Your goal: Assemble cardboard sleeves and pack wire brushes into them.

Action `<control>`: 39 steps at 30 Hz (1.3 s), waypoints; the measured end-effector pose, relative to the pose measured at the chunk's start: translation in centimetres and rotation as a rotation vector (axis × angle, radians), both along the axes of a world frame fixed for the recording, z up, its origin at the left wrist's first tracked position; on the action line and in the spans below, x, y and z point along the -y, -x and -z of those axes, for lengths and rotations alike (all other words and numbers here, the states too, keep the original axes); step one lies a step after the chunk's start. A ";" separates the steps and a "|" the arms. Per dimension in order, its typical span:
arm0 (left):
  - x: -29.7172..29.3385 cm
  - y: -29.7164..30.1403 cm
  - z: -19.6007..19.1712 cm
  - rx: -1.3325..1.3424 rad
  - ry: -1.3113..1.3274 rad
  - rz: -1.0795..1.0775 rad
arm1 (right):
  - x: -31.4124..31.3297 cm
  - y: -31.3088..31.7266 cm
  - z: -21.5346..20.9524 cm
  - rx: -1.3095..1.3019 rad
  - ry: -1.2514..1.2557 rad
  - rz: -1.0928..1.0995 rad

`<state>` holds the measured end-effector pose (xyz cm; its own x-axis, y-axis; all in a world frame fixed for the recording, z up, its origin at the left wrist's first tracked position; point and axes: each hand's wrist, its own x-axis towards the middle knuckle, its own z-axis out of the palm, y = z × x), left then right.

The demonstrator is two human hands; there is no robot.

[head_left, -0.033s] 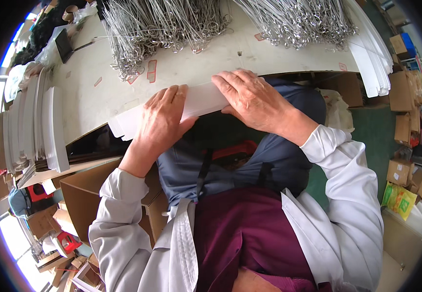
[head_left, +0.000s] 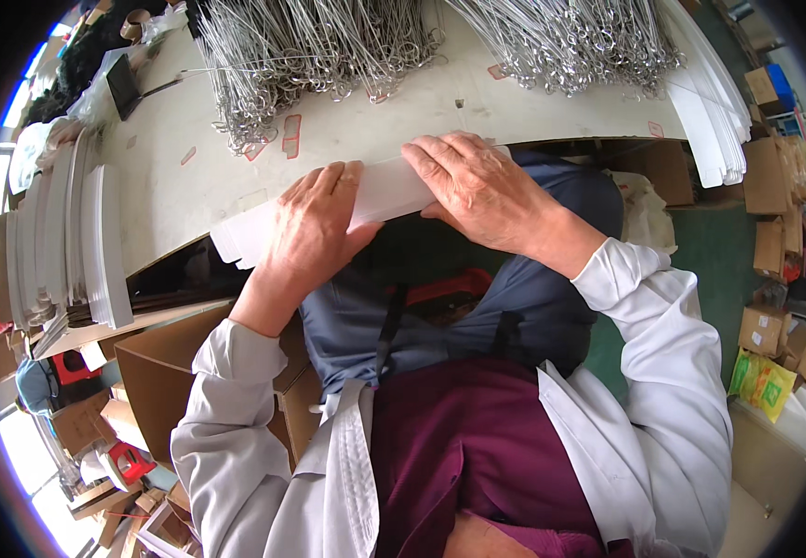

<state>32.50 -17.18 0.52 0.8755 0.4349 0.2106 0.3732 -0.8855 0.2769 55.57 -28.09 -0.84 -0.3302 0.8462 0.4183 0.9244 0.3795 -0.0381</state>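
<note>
A long, narrow white carton (head_left: 388,190) lies along the front edge of the worktable, its flaps showing at the left end. My left hand (head_left: 314,219) grips it left of the middle, fingers together over the top and thumb on the near side. Toward its right end my right hand (head_left: 479,190) holds it the same way, with the fingers bent over it. Both palms hide parts of the carton. Beyond my hands lie bundles of metal wire rods with looped ends (head_left: 329,56), and a second pile of looped rods (head_left: 570,46) is farther right.
White flat cartons (head_left: 105,242) stand stacked at the table's left end, with more white cartons (head_left: 714,121) at its right. A dark flat object with a handle (head_left: 124,88) lies back left. An open cardboard box (head_left: 161,367) sits below on the left. Cardboard boxes (head_left: 766,186) line the right side.
My left hand and the carton's left end have shifted very slightly to the right. My right hand has barely moved, and both hands keep their hold.
</note>
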 end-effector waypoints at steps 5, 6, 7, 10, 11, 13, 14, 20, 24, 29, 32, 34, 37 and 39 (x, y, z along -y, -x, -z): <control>-0.1 -0.4 -0.2 0.012 0.017 -0.027 | -0.7 -0.7 0.7 -0.033 0.054 -0.027; -0.2 -0.5 -0.6 0.015 0.020 -0.027 | -0.7 -0.9 0.7 -0.057 0.105 -0.019; -0.4 -0.4 -0.6 0.017 0.021 -0.028 | -0.7 -1.1 0.6 -0.055 0.107 -0.020; -2.2 0.7 -1.0 0.004 -0.087 -0.081 | -1.6 -1.8 -0.4 -0.060 0.091 0.011; -2.6 0.9 -0.9 0.002 -0.089 -0.084 | -2.0 -2.0 -0.3 -0.061 0.090 0.008; -3.4 0.8 -0.7 0.009 -0.130 -0.048 | -2.8 -2.3 -0.2 -0.064 0.066 -0.003; -3.9 0.5 -0.4 0.041 -0.169 -0.028 | -3.3 -2.6 0.1 -0.082 0.051 0.012; -4.8 -1.2 1.7 0.092 -0.092 -0.119 | -4.7 -3.7 1.3 -0.095 0.059 0.053; -4.6 -1.8 2.7 0.132 -0.129 -0.166 | -5.0 -3.9 1.5 -0.173 0.077 0.059; -3.8 -1.5 3.7 0.189 -0.138 -0.168 | -3.9 -3.2 1.9 -0.130 0.107 0.076; -2.4 -1.2 3.8 0.155 -0.176 -0.181 | -2.9 -2.5 1.9 -0.069 0.090 0.061; -1.6 -1.7 3.8 0.138 -0.180 -0.185 | -2.5 -1.5 2.7 -0.045 0.085 0.106; -1.6 -1.8 4.0 0.063 -0.196 -0.198 | -3.9 0.7 3.3 -0.014 0.103 0.124; -1.7 -1.7 4.2 -0.008 -0.182 -0.181 | -4.6 1.9 3.0 0.013 0.177 0.092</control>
